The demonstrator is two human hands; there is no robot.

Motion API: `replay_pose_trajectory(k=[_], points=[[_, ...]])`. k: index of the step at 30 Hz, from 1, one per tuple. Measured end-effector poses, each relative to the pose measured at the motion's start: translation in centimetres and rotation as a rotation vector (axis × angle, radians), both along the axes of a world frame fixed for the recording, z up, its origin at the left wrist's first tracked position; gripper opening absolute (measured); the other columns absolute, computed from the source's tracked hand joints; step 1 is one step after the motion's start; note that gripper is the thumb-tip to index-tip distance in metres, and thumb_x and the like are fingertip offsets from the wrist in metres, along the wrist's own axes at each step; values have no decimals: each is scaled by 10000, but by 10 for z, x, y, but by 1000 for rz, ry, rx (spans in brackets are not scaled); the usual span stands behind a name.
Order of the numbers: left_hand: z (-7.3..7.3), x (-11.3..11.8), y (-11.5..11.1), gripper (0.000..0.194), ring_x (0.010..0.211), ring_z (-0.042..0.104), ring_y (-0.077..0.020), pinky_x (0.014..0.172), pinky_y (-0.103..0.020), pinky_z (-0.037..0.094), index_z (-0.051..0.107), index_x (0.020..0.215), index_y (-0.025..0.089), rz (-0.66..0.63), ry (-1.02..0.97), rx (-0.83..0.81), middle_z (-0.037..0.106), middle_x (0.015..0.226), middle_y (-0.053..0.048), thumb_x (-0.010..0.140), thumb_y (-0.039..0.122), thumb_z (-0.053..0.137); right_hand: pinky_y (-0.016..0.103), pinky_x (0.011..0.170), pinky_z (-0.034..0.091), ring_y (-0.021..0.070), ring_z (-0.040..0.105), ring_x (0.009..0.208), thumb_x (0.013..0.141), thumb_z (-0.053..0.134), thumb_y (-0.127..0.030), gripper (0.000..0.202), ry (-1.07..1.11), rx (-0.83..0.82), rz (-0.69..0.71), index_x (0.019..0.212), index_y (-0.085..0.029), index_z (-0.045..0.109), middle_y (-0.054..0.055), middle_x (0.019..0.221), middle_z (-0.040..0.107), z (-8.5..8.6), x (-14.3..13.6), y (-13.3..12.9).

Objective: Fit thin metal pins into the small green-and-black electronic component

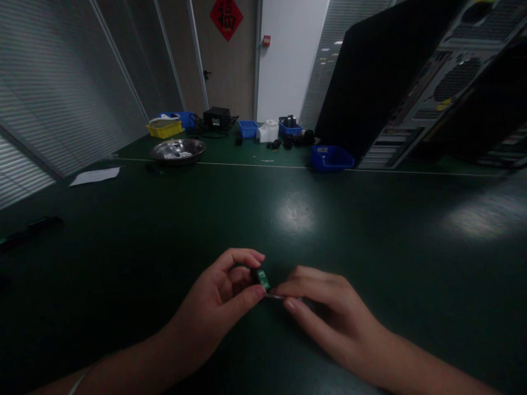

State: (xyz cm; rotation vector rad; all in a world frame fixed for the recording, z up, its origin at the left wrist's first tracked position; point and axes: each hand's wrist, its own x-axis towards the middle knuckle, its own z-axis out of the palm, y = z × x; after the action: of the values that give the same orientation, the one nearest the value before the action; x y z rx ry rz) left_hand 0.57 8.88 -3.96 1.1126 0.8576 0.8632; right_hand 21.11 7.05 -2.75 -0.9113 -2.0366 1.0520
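Note:
Near the bottom middle of the head view, my left hand [220, 299] pinches a small black part with a green circuit board [263, 278] between thumb and fingers. The green face is turned toward my right side. My right hand [329, 307] is closed on a thin metal tool [275, 297], held between thumb and index finger. The tool's tip reaches the lower edge of the board, beside my left thumb; whether it touches the board is too small to tell.
Across the green table [206, 214] stand a metal bowl [178, 151], a yellow bin [164, 129], a blue bin [331, 159] and a white device [268, 131]. A large black case [370, 77] rises at the back right. White paper [95, 176] and dark items [31, 230] lie left.

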Motion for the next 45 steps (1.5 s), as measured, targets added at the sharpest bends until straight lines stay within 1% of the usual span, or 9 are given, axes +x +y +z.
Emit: replay_pose_trajectory(k=[6,9,13,16,24,28,33,39,45], points=[[2,-3,-1,245,971,576,-195,839,-329,479,642,996,206,-174,45,120,543,1149,-62,758,173,692,264,686,471,136,581,783,924,478,-159,210,2,14,8,1062,-168,636,65,880,622,0,0,0],[2,-3,-1,256,985,581,-210,844,-343,486,649,1006,199,-204,38,125,546,1142,-71,755,172,693,262,688,474,136,585,785,926,474,-158,218,9,21,3,1079,-166,628,68,886,625,0,0,0],[1,0,-2,373,1026,585,-194,901,-344,469,551,1119,232,-125,35,47,593,1111,-50,778,137,671,263,716,481,137,598,814,927,474,-164,233,-5,15,9,1111,-174,618,69,915,636,0,0,0],[2,3,-1,270,1011,595,-189,886,-339,486,522,1036,198,-88,-3,19,623,1065,-58,805,119,638,263,716,486,138,602,812,927,477,-168,243,-1,16,0,1131,-175,609,69,920,642,0,1,-1],[1,4,1,277,887,625,-195,621,-282,567,445,837,185,3,-72,-49,507,1209,-84,733,131,695,267,728,486,136,606,813,933,463,-160,272,17,2,35,1164,-183,605,71,932,651,0,1,0],[0,2,2,277,900,598,-186,695,-314,559,433,756,185,45,9,-33,507,1135,-47,718,146,704,263,699,485,138,603,791,932,458,-166,270,17,2,43,1147,-177,621,75,910,651,2,0,1],[1,-2,2,266,917,559,-175,763,-293,516,456,657,167,47,170,105,517,1066,-38,730,214,708,254,672,486,139,608,771,921,469,-157,273,36,31,38,1147,-172,622,74,888,652,1,0,1],[0,-3,5,46,947,596,-179,825,-306,493,601,863,196,-27,171,125,608,1051,-43,836,233,605,270,696,505,147,621,791,916,467,-142,248,50,51,11,1101,-166,630,81,904,661,-2,0,1],[6,-2,5,251,1042,616,-223,918,-367,476,644,1109,205,-125,140,65,675,1116,-81,878,242,553,282,755,512,153,625,853,928,453,-154,251,39,48,-2,1109,-178,624,83,949,669,0,-1,1]])
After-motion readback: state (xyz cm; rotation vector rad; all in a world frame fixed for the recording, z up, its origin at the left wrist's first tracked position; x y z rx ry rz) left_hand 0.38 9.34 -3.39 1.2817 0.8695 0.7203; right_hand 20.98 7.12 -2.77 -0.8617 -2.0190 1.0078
